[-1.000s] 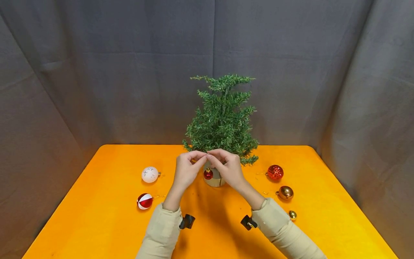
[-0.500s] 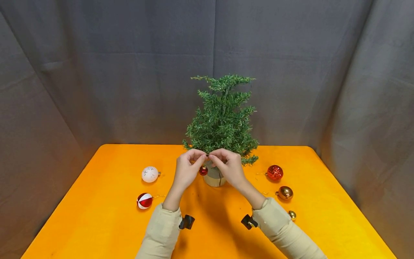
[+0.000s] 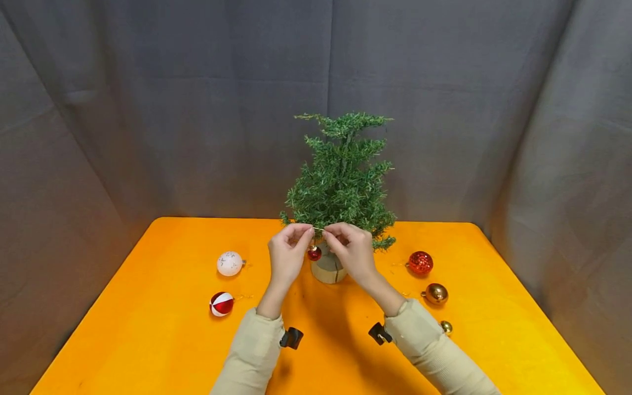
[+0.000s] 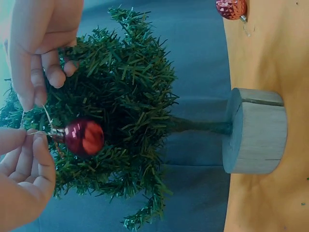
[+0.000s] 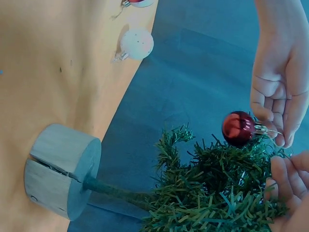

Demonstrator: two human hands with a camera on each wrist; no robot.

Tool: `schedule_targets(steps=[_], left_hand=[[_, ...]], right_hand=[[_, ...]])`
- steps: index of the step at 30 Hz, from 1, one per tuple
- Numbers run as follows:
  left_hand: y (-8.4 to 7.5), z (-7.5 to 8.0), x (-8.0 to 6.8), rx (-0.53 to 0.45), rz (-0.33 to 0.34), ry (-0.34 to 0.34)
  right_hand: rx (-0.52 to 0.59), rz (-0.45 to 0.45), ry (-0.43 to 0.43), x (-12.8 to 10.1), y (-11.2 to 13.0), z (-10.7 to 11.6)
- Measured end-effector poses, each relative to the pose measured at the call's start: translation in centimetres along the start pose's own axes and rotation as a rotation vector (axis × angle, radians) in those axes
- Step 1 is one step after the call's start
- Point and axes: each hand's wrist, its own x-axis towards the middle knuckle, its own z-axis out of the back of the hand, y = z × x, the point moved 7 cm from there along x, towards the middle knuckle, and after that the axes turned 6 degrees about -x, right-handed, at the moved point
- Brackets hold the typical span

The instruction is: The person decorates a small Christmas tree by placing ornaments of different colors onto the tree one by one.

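Note:
A small shiny red Christmas bauble [image 3: 314, 253] with a gold cap hangs from a thin gold thread [image 3: 318, 229] in front of the tree's lower branches. My left hand [image 3: 288, 255] pinches one side of the thread loop between thumb and forefinger. The other side is pinched by my right hand [image 3: 350, 251], so the loop is stretched between both sets of fingertips. In the left wrist view the bauble [image 4: 84, 138] dangles beside the green needles. Behind the hands stands an artificial Christmas tree [image 3: 340, 186] on a round wooden base [image 3: 328, 270].
At left on the orange table [image 3: 163, 340] lie a white bauble [image 3: 230, 263] and a red-and-white one [image 3: 221, 304]. A red glittery bauble [image 3: 420, 263], a copper-gold bauble [image 3: 436, 294] and a small gold bauble [image 3: 446, 327] lie at right. Grey curtains [image 3: 237, 109] enclose the table.
My fingertips have moved slightly apart, drawing the thread loop wider between them. Both hands and the red bauble have risen a little; the bauble has shifted slightly left overall.

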Motion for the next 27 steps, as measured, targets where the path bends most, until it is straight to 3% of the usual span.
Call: schedule_targets(steps=[7,17,27], left_hand=[[0.1,-0.2,0.2,-0.027,-0.035,-0.062],[-1.0,-0.5,0.4,0.207,-0.162,-0.172],[-1.0,-0.8,0.5,0.291,-0.138,-0.206]], right_hand=[[-0.130,0.070,-0.051,0.4,0.5,0.1],[-0.278,0.117,-0.116,0.6,1.0,0.2],[-0.403,0.109,-0.143,0.7,1.1,0.1]])
